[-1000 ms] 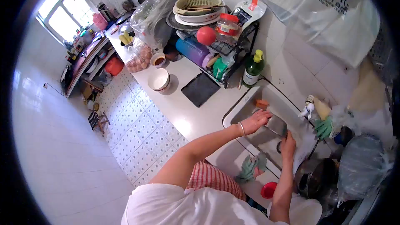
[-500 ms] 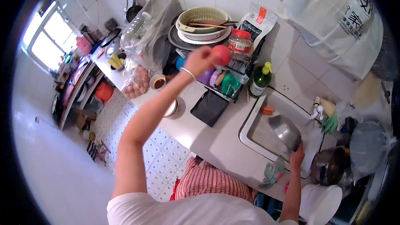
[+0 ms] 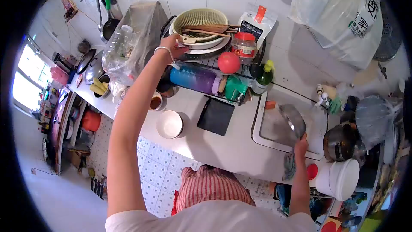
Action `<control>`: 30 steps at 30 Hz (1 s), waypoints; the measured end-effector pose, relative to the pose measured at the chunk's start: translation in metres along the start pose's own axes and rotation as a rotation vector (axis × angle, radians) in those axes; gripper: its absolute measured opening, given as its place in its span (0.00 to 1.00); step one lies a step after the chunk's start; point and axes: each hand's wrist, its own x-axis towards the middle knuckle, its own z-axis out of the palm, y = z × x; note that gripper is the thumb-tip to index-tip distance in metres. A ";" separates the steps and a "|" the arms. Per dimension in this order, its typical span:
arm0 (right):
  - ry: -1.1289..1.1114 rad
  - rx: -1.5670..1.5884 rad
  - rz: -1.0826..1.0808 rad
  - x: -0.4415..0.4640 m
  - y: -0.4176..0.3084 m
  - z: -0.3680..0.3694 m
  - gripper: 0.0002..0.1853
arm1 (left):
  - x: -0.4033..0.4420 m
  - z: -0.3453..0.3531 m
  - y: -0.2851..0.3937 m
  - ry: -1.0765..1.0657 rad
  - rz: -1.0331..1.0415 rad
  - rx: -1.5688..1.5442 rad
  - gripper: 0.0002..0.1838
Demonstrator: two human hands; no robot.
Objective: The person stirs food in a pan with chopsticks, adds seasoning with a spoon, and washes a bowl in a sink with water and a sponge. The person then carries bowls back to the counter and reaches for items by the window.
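Observation:
My left hand (image 3: 172, 46) is at the left edge of a stack on the dish rack, its fingers closed around the rim of a white basin (image 3: 201, 45). A beige plastic colander (image 3: 201, 17) sits in that basin, with wooden chopsticks or utensils (image 3: 211, 29) lying across it. My right hand (image 3: 301, 143) grips the near rim of a metal bowl (image 3: 292, 119), tilted on its side inside the white sink (image 3: 269, 141). An orange-red block (image 3: 270, 105) lies at the sink's left side. A red ball-like object (image 3: 229, 62) rests on the rack's front.
On the counter are a white bowl (image 3: 169, 124), a cup of brown sauce (image 3: 156, 102) and a black flat pad (image 3: 216, 116). A green bottle (image 3: 262, 80) stands between rack and sink. A red-lidded jar (image 3: 244, 46) is behind. Pots (image 3: 339, 141) stand at right.
My left hand has moved left from the red object to the basin stack's edge. The metal bowl has tipped more upright in my right hand. My view has shifted.

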 end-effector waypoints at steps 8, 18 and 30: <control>-0.118 -0.158 0.066 0.001 0.013 0.017 0.16 | 0.001 0.019 0.016 0.106 -0.082 0.091 0.16; -0.269 0.990 0.453 -0.005 -0.103 -0.116 0.18 | 0.007 0.030 0.032 0.063 -0.127 0.135 0.16; -0.551 1.114 0.160 0.070 -0.281 -0.263 0.12 | 0.004 -0.002 0.073 -0.016 -0.063 0.212 0.14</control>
